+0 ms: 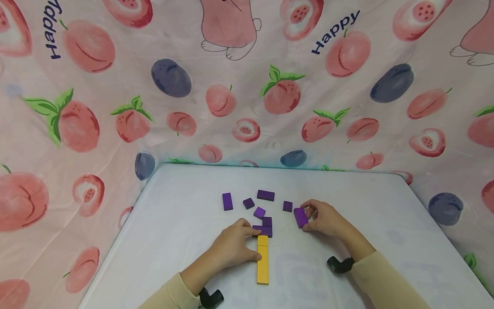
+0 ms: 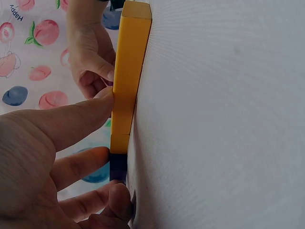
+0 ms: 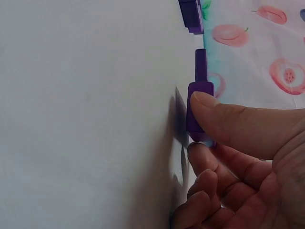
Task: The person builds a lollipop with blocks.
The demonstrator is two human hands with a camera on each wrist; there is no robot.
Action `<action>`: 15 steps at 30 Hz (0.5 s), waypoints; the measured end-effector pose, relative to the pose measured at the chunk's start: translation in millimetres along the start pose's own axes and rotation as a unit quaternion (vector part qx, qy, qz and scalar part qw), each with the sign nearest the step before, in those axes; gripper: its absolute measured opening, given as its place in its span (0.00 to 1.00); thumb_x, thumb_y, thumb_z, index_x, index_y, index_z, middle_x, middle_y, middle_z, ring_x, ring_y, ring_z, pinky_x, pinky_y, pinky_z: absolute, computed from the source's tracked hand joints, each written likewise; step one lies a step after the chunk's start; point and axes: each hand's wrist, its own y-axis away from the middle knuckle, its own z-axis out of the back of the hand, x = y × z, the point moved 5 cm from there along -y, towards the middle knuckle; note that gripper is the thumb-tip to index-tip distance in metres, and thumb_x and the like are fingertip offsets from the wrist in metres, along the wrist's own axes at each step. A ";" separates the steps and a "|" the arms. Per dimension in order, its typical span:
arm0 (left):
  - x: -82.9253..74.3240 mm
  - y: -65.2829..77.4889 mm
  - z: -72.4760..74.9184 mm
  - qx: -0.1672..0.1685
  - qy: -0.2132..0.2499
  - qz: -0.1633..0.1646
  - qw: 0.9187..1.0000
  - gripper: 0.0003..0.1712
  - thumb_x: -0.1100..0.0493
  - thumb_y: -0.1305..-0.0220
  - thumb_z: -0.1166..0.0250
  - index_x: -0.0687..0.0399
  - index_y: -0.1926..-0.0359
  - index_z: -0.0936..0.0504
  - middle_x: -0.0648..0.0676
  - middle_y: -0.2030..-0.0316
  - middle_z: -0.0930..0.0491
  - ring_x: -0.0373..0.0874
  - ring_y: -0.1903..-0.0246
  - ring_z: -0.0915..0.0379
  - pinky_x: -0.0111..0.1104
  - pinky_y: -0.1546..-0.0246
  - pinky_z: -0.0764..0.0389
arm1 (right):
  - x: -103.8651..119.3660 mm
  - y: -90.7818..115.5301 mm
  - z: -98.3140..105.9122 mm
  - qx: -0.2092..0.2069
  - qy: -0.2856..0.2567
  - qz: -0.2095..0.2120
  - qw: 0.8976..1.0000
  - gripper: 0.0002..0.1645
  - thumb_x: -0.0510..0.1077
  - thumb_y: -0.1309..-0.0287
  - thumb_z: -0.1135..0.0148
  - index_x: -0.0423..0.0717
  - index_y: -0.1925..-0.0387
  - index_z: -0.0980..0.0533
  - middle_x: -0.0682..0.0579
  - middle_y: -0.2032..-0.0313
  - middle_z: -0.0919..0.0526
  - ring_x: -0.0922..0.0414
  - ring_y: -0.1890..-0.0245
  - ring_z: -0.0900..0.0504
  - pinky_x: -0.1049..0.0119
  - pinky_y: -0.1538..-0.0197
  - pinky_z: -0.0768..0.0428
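A long yellow block (image 1: pixel 263 268) and a short yellow block (image 1: pixel 263 240) lie end to end on the table. Beyond them a purple block (image 1: pixel 267 231) lies crosswise, with a small purple block (image 1: pixel 267 221) behind it. My left hand (image 1: pixel 230 243) rests against this row from the left: the thumb touches the long yellow block, the index fingertip the crosswise purple one. In the left wrist view its fingers are fairly straight. To the right, my right hand (image 1: pixel 326 219) pinches a purple block (image 3: pixel 200 114) between thumb and fingers. That block looks slightly raised in the right wrist view.
Loose purple blocks lie behind the row: an upright-lying one (image 1: pixel 227 201) at left, a long one (image 1: pixel 266 195) at the back, and small ones (image 1: pixel 248 203) between. One small block (image 1: pixel 287 206) is near my right hand. A fruit-patterned cloth (image 1: pixel 247 98) hangs behind the white table (image 1: pixel 185 184).
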 end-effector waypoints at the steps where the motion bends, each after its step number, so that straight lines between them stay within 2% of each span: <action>1: -0.1 0.1 0.1 0.000 0.000 0.000 1.000 0.39 0.40 0.52 0.13 0.34 0.36 0.12 0.43 0.45 0.21 0.41 0.52 0.24 0.40 0.48 0.19 | 0.8 0.4 -0.3 -0.001 -0.001 0.001 1.000 0.39 0.40 0.52 0.14 0.45 0.37 0.22 0.50 0.59 0.18 0.52 0.57 0.23 0.60 0.55 0.22; 15: -2.2 0.6 1.7 0.000 -0.002 0.001 1.000 0.39 0.40 0.52 0.13 0.35 0.36 0.12 0.43 0.45 0.20 0.40 0.52 0.25 0.39 0.48 0.19 | 17.5 3.9 -10.0 -0.014 -0.019 0.009 1.000 0.40 0.39 0.55 0.12 0.43 0.40 0.21 0.50 0.60 0.18 0.53 0.60 0.24 0.61 0.56 0.25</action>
